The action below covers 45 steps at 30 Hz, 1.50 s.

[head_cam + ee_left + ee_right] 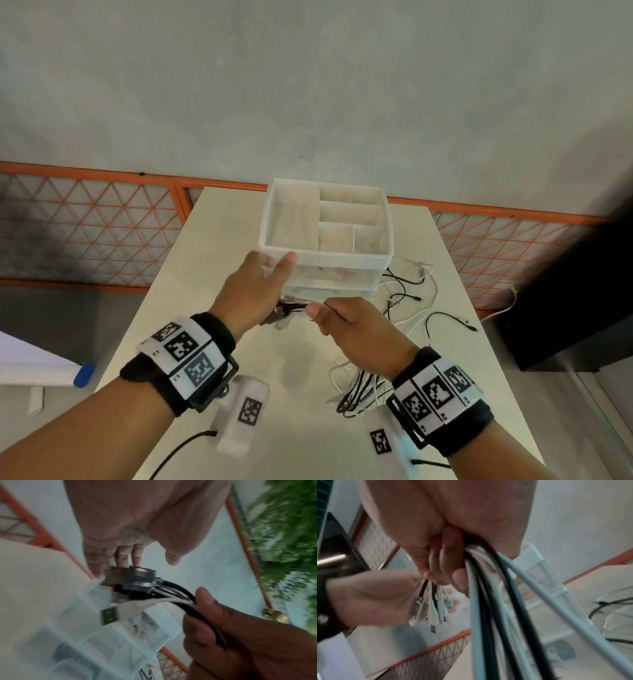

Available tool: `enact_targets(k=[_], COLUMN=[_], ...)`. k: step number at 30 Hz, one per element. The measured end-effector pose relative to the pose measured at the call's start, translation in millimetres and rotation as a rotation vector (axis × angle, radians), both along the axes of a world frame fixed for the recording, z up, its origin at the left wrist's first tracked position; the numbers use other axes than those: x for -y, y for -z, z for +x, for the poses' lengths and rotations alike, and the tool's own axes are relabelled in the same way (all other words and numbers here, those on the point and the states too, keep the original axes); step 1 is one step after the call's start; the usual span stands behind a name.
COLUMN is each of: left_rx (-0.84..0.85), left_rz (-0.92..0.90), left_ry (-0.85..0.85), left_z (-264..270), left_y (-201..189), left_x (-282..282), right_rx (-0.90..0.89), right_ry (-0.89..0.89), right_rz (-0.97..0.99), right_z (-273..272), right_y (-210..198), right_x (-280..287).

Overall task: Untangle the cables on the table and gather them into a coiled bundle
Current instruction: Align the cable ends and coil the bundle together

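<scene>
The right hand [356,329] grips a bundle of black and white cables [488,601]; the left hand [255,294], fingers straight, cups their metal plug ends [132,580].

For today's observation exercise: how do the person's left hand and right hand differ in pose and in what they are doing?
The right hand has its fingers curled tightly round a bunch of black and white cables; the left hand is open, fingers fairly straight, gripping nothing. The right hand sits nearer the person; the left hand reaches further, up beside the plastic organiser. Both meet at the plug ends and wear marker wristbands.
</scene>
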State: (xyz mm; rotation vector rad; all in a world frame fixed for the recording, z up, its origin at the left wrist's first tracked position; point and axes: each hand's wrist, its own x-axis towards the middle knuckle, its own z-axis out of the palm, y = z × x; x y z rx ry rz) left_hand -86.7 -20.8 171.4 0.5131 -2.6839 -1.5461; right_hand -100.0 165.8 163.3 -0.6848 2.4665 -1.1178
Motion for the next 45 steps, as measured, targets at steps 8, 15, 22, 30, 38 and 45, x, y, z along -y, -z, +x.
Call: enact_targets(k=[8,15,22,30,38,45], left_rx=[-0.069,-0.081,-0.051,0.119,-0.127,-0.042], left_rz=[-0.105,-0.157,0.041,0.316,0.575,0.331], left_ry=[0.349,0.294,0.313,0.374,-0.037,0.293], left_z=[-3.9,-12.7,-8.9,-5.3,-13.1,2.8], left_y=[-20.9,-23.3,-20.0,-15.0,-24.7,-19.1], left_x=[-38.3,-19.6,-14.2,-8.6,-3.9,-51.9], right_rx=[-0.146,-0.127,-0.222,-0.391,0.012,-0.288], right_ry=[-0.094,0.03,0.023,0.086,0.184,0.223], right_rz=[0.027,-0.169,-0.198,-0.203,-0.43,-0.455], right_z=[-12.3,-22.1,-23.2,-21.8,-25.4,3.2], right_y=[-29.8,-29.6,-17.9,-13.0,-6.6,-16.0], right_x=[9.9,-10.1,-15.5,-16.3,-34.7,14.0])
